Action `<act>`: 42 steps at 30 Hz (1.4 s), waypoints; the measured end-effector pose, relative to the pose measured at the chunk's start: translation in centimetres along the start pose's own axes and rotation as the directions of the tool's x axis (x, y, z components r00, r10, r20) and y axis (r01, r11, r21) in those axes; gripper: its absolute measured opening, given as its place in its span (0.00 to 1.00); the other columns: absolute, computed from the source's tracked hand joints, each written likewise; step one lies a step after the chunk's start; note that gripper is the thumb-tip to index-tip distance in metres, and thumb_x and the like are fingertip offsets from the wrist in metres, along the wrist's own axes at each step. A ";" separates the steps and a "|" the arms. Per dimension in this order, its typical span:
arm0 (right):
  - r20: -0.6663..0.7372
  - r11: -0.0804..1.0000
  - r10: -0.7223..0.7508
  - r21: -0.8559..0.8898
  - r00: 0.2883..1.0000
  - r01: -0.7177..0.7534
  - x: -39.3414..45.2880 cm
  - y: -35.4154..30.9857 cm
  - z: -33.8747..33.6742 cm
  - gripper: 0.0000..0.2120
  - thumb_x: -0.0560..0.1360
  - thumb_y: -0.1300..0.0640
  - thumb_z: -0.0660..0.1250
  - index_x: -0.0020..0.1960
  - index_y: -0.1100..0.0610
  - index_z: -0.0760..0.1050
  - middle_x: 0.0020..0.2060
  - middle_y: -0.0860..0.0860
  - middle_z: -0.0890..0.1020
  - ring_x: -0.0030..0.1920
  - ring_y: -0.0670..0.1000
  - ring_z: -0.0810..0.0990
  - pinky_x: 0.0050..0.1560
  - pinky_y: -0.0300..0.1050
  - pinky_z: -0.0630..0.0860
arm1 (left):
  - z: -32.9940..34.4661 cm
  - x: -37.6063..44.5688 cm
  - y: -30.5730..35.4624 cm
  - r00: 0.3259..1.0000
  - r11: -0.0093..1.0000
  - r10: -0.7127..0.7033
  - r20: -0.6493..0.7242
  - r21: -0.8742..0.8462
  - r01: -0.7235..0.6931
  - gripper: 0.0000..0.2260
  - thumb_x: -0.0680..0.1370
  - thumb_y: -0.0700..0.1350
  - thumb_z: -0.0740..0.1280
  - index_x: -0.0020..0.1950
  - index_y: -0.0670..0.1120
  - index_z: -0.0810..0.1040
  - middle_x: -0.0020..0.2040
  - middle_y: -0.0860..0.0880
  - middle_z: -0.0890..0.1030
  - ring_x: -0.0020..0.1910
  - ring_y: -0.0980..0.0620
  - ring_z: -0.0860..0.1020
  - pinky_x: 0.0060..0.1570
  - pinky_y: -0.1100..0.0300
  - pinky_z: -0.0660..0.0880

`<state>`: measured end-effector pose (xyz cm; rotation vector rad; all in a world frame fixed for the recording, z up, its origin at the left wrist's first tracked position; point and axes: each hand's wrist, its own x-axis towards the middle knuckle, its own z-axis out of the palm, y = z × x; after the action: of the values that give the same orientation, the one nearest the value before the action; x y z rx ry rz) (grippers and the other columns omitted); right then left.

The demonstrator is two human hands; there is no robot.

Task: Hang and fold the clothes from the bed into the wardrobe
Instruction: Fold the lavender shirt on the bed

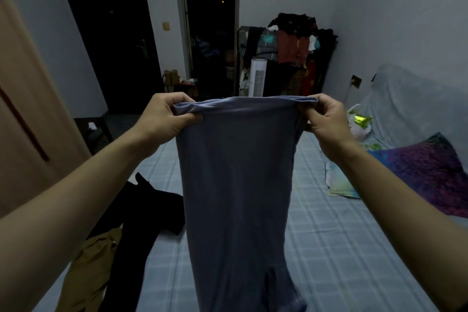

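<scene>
Two hands hold a blue-grey garment (238, 185) by its top edge above the bed (342, 248); the left hand (164, 116) has its grip closed on the left corner, the right hand (326, 121) on the right corner; the fabric hangs straight down between them. On the bed, lower left, lie a black garment (141, 223) and a tan garment (93, 266), touching; a multicoloured blanket (430, 172) lies right; far back stands a loaded clothes rack (296, 50) beside a white tower fan (257, 76).
</scene>
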<state>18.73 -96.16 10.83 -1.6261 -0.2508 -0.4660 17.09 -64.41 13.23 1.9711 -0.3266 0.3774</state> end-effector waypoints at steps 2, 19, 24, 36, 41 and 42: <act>0.023 1.000 -0.013 -0.016 1.000 0.013 -0.2 0.0 -0.4 0.04 0.79 0.57 0.66 0.51 0.58 0.77 0.37 0.50 0.83 0.37 0.47 0.82 0.38 0.49 0.82 | -0.3 -0.1 0.0 0.999 1.000 0.005 0.046 -0.026 -0.004 0.05 0.73 0.37 0.74 0.43 0.47 0.83 0.38 0.55 0.83 0.40 0.62 0.81 0.37 0.70 0.76; 0.189 0.998 0.018 0.062 0.982 -0.031 -1.2 0.7 -1.8 0.09 0.75 0.53 0.67 0.51 0.57 0.79 0.41 0.51 0.84 0.42 0.50 0.83 0.36 0.42 0.80 | -2.0 1.0 -1.9 0.933 0.957 -0.068 0.355 -0.239 0.161 0.05 0.68 0.43 0.74 0.43 0.45 0.84 0.42 0.46 0.84 0.43 0.53 0.83 0.39 0.64 0.79; 0.179 0.995 0.050 0.080 0.983 -0.065 1.8 3.0 -1.6 0.07 0.74 0.55 0.68 0.49 0.57 0.79 0.39 0.52 0.83 0.40 0.49 0.82 0.38 0.43 0.80 | -0.3 3.9 -4.1 0.932 0.932 -0.130 0.338 -0.278 0.231 0.02 0.69 0.41 0.74 0.41 0.46 0.84 0.39 0.48 0.84 0.39 0.54 0.82 0.35 0.64 0.78; -0.083 0.973 0.230 -0.001 0.970 -0.231 14.4 12.5 1.3 0.06 0.79 0.62 0.67 0.49 0.66 0.77 0.38 0.59 0.78 0.40 0.55 0.75 0.44 0.55 0.74 | 7.4 15.8 -11.3 0.982 0.980 -0.191 -0.017 -0.060 0.189 0.06 0.74 0.35 0.73 0.42 0.45 0.82 0.39 0.48 0.82 0.40 0.54 0.80 0.35 0.65 0.77; -0.030 0.999 0.001 0.052 1.000 0.001 17.5 7.2 0.3 0.04 0.78 0.59 0.68 0.49 0.60 0.78 0.40 0.56 0.81 0.42 0.55 0.79 0.45 0.54 0.78 | 4.5 17.7 -7.6 0.993 0.986 0.016 -0.116 -0.162 -0.034 0.06 0.74 0.37 0.73 0.42 0.48 0.82 0.38 0.52 0.82 0.37 0.59 0.80 0.36 0.64 0.78; -0.002 0.997 -0.039 0.068 0.999 0.040 17.3 6.2 -0.1 0.03 0.78 0.59 0.68 0.48 0.58 0.78 0.40 0.54 0.83 0.42 0.53 0.80 0.45 0.53 0.79 | 4.1 17.3 -6.8 0.990 0.984 0.055 -0.128 -0.159 -0.075 0.06 0.73 0.36 0.74 0.42 0.48 0.82 0.38 0.52 0.82 0.38 0.59 0.80 0.37 0.65 0.77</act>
<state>36.80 -98.84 12.88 -1.5567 -0.2958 -0.4832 36.08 -66.35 12.98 1.7716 -0.3332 0.4964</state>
